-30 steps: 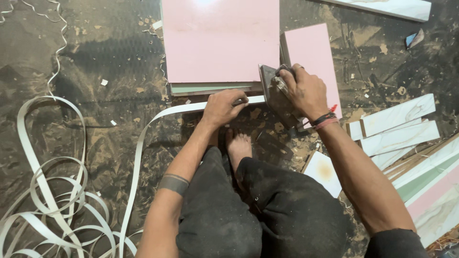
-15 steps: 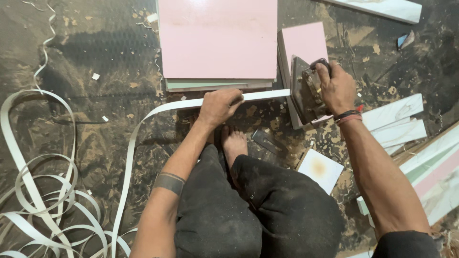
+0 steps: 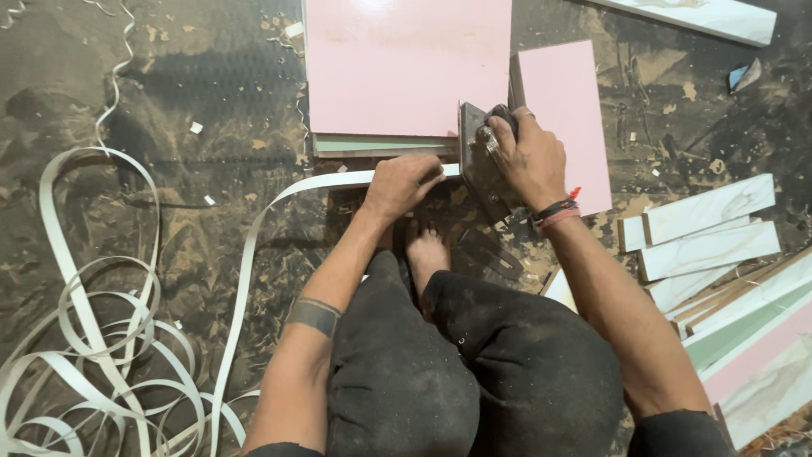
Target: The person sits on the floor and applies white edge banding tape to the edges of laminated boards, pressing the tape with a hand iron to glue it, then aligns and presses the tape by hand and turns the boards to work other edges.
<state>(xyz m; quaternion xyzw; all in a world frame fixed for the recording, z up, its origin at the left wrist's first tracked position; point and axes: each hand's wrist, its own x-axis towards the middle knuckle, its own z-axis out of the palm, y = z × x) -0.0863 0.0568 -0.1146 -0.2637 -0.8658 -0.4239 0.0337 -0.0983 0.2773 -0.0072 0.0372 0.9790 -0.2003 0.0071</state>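
I squat on a dirty floor over a stack of pink laminated boards [image 3: 406, 68]. My left hand [image 3: 404, 182] presses a white edge-banding strip [image 3: 254, 245] against the near edge of the stack. My right hand [image 3: 529, 156] grips a dark metal hand tool [image 3: 479, 173] held upright against the right end of that edge, where the strip ends. A smaller pink panel [image 3: 567, 110] lies just right of the tool. My bare foot [image 3: 425, 252] rests below the hands.
Coils of white strip [image 3: 85, 355] lie at the lower left. Several narrow marble-pattern and pink board offcuts [image 3: 710, 245] are stacked at the right. A long white board [image 3: 702, 15] lies at the top right. Sawdust and chips cover the floor.
My right hand with the tool has shifted along the board's edge, now sitting at the stack's right corner. My left hand stays pressed on the strip.
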